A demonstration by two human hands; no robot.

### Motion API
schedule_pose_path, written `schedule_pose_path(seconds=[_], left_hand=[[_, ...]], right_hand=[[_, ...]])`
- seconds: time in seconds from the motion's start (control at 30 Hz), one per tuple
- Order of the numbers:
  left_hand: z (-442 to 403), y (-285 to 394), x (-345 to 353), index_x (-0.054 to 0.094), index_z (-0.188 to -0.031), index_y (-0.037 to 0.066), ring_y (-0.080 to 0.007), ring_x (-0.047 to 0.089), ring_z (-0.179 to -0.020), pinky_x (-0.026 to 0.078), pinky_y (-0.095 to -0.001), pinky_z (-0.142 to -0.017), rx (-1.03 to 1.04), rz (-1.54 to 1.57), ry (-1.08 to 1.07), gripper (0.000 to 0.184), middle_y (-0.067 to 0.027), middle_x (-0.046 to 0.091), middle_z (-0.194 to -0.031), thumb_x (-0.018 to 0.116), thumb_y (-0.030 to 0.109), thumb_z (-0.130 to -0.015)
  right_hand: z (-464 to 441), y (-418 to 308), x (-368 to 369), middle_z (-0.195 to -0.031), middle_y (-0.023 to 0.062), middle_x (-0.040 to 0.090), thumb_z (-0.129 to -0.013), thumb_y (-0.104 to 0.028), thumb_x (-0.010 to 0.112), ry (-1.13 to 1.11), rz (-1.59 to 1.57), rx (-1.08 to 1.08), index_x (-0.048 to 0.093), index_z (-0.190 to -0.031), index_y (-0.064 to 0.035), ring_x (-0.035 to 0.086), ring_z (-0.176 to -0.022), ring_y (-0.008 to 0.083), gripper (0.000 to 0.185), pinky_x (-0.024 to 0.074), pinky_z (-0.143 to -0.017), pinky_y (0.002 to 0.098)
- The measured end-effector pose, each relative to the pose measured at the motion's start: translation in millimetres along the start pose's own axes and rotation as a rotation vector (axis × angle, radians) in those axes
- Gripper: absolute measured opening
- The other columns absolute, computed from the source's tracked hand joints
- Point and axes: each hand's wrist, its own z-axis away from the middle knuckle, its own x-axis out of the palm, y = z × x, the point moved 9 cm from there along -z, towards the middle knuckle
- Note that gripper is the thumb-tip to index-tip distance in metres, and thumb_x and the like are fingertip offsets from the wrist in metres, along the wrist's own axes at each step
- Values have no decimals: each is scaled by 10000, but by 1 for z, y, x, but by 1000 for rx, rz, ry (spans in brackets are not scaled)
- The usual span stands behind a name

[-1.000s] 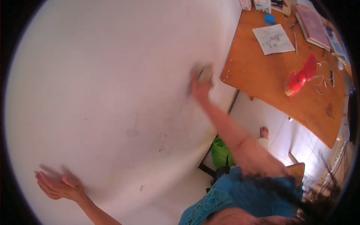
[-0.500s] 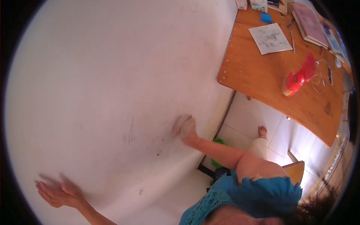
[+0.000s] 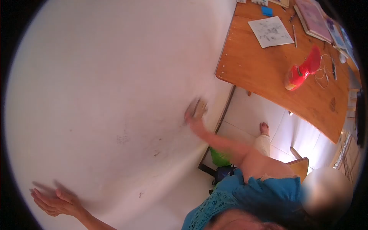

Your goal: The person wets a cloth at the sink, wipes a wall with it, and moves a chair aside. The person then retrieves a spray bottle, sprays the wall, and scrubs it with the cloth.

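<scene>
A white wall (image 3: 115, 69) with faint grey writing and several dark specks fills most of the view. My left hand (image 3: 59, 202) rests at the wall's lower left, fingers stretched out, holding nothing and casting a shadow. My right hand (image 3: 190, 114), smeared by motion, is against the wall near the table corner. Its fingers are closed around a small tan pad (image 3: 201, 107), perhaps a sponge; the blur hides its exact kind. Faint marks (image 3: 122, 138) and dark specks (image 3: 156, 154) lie on the wall between my hands.
At the upper right stands a wooden table (image 3: 253, 57). It carries a red bottle (image 3: 295, 78), a white sheet with dark smudges (image 3: 271, 32), a blue block (image 3: 267, 11), a pink book (image 3: 313, 21) and a cable. A green bag (image 3: 219, 157) and a wooden stool (image 3: 299, 168) are below.
My right hand has moved up and slightly right along the wall with the tan pad. My left hand stays on the wall. The whole view has shifted a little.
</scene>
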Motion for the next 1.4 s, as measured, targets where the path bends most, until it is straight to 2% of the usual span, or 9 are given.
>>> schedule_pose_path(seconds=[0.07, 0.33, 0.53, 0.6, 0.9, 1.07, 1.13, 1.23, 1.4], left_hand=[[8, -8, 5, 372, -1299, 103, -242, 366, -1230, 254, -392, -997, 98, -16, 45, 539, -73, 420, -1326, 226, 477, -937], [30, -18, 10, 392, -1273, 80, -293, 435, -1177, 388, -435, -918, -80, -14, -36, 560, -120, 472, -1270, 240, 494, -928], [36, -27, 14, 401, -1264, 73, -302, 459, -1158, 437, -451, -876, 210, -18, 117, 596, -128, 484, -1257, 233, 526, -915], [34, -28, 11, 405, -1263, 72, -299, 454, -1163, 418, -446, -897, 156, -27, 134, 604, -130, 485, -1255, 227, 531, -914], [45, -25, 19, 402, -1287, 128, -288, 463, -1148, 387, -463, -920, -99, -91, -60, 678, -106, 478, -1266, 170, 614, -874], [26, -15, 6, 411, -1285, 121, -282, 440, -1175, 372, -447, -934, -24, -44, 105, 647, -107, 455, -1292, 174, 580, -894], [29, -22, 8, 388, -1304, 127, -278, 423, -1188, 342, -444, -953, -28, -65, 61, 643, -102, 446, -1300, 177, 578, -896], [33, -18, 11, 358, -1325, 135, -273, 403, -1202, 303, -440, -972, 10, -82, -2, 637, -97, 432, -1311, 184, 574, -898], [34, -20, 12, 345, -1333, 137, -280, 402, -1198, 316, -446, -969, -50, -103, 5, 614, -100, 428, -1312, 203, 553, -904]], right_hand=[[64, -9, 32, -1316, 235, 329, -867, -301, 517, -152, 345, -205, 151, -1355, -7, 329, -1222, 367, 678, 268, -1012, 389], [-122, 103, -88, -731, 80, 550, -875, -551, 395, 373, -413, 452, 575, -795, 4, 491, -694, 189, 589, 407, -617, 348], [28, 93, 17, -1039, 150, 530, -848, -424, 535, 24, 188, 432, 425, -1178, 18, 506, -967, 224, 563, 417, -834, 354], [59, -72, 35, -1067, 132, 504, -862, -222, 549, 15, 119, -230, 378, -1223, -14, 494, -978, 262, 450, 390, -878, 347], [-92, -140, -34, -641, 96, 551, -891, -349, 495, 401, 122, -244, 536, -704, 19, 490, -605, 200, 415, 398, -576, 349], [38, -54, 52, -1308, 172, 334, -837, -188, 548, -25, 198, -281, 117, -1369, -20, 383, -1172, 274, 705, 307, -977, 387], [28, -85, 45, -1385, 217, 211, -816, -234, 571, 36, 428, -357, 139, -1338, 72, 301, -1240, 339, 744, 209, -1039, 406], [-83, -165, -20, -724, 91, 580, -841, -348, 577, 242, 159, -25, 548, -844, 19, 540, -650, 219, 368, 434, -615, 356], [-115, -161, -28, -716, 115, 562, -850, -361, 555, 408, 80, -320, 548, -878, 29, 514, -662, 236, 392, 424, -621, 346]])
